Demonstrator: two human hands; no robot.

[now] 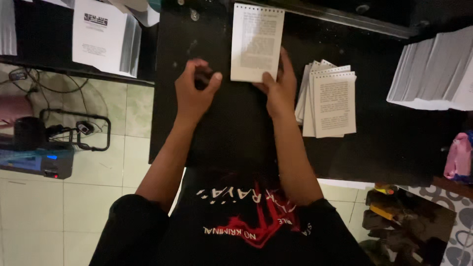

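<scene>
On a black desk [236, 143], the right hand [280, 86] pinches the lower edge of a punched printed sheet [257, 42] lying flat. The left hand [194, 91] is curled shut beside it, with a page stack [331, 101] right of them.

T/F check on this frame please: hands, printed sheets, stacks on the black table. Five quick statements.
1. The right hand holds a printed sheet by its lower edge. True.
2. The left hand also grips that sheet. False: it is closed beside the sheet, apart from it.
3. A fanned pile of printed sheets lies right of the right hand. True.
4. The table is white. False: it is black.
5. A tall paper stack sits at the table's far right. True.
</scene>
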